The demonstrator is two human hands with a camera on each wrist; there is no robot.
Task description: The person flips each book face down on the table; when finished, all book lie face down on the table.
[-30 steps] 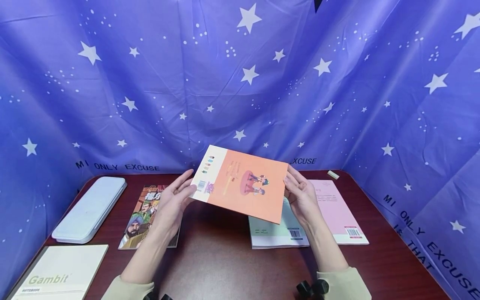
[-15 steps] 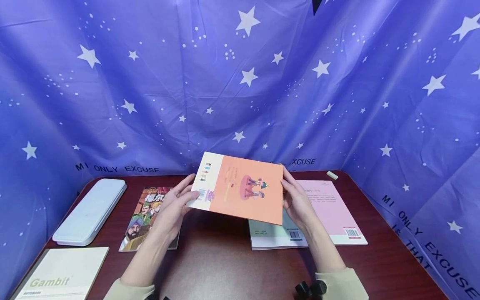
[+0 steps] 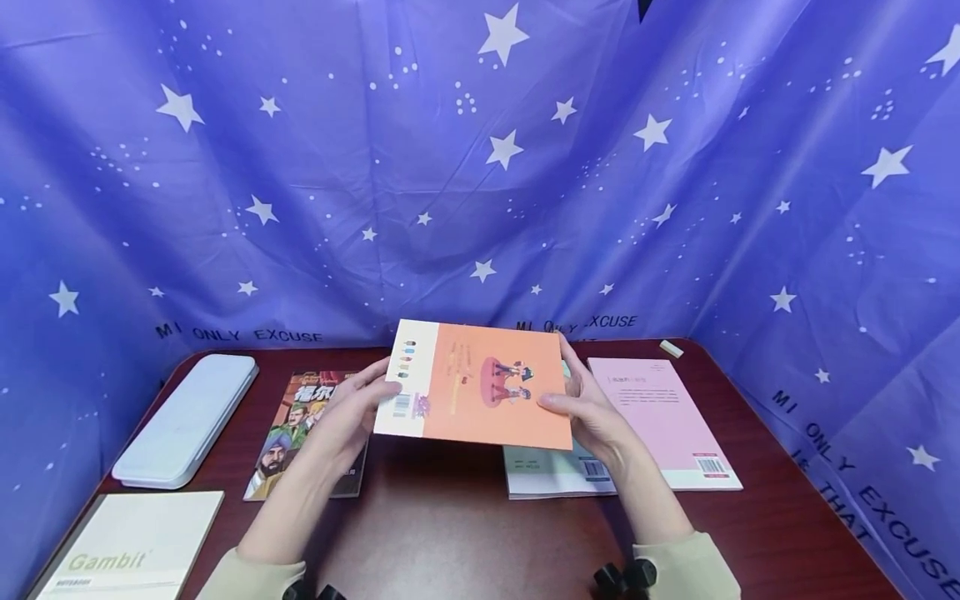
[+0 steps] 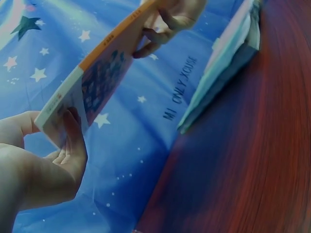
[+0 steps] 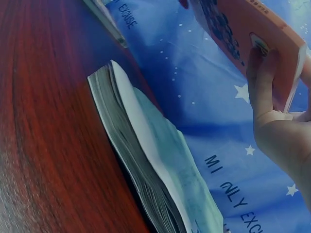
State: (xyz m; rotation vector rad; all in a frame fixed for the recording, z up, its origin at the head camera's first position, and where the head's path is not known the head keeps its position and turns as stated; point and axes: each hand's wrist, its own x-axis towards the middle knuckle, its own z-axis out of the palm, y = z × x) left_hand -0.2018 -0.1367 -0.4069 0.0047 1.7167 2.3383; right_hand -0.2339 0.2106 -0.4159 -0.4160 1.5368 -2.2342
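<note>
I held the orange book [image 3: 461,417] in the air above the table, a slim, stiff rectangle with a smooth printed cover, a white band at one end and a flat spine. My left hand [image 3: 348,417] pinched the white end, thumb on the cover and fingers underneath; my right hand [image 3: 600,412] gripped the orange end the same way. Below it, near my right wrist, lay a thick pale green book [image 3: 551,479], its page edges finely layered, and right of that a flat pink book [image 3: 652,425]. By my left forearm lay a comic book [image 3: 277,454] with a crowded, colourful cover. Farther left were a long, round-cornered pale case [image 3: 183,421] and a cream notebook [image 3: 135,533]. A small pale block [image 3: 671,348] sat at the far right corner. The table [image 3: 450,533] was reddish-brown, streaked with grain, and behind it hung a creased, star-printed blue cloth [image 3: 420,183].
</note>
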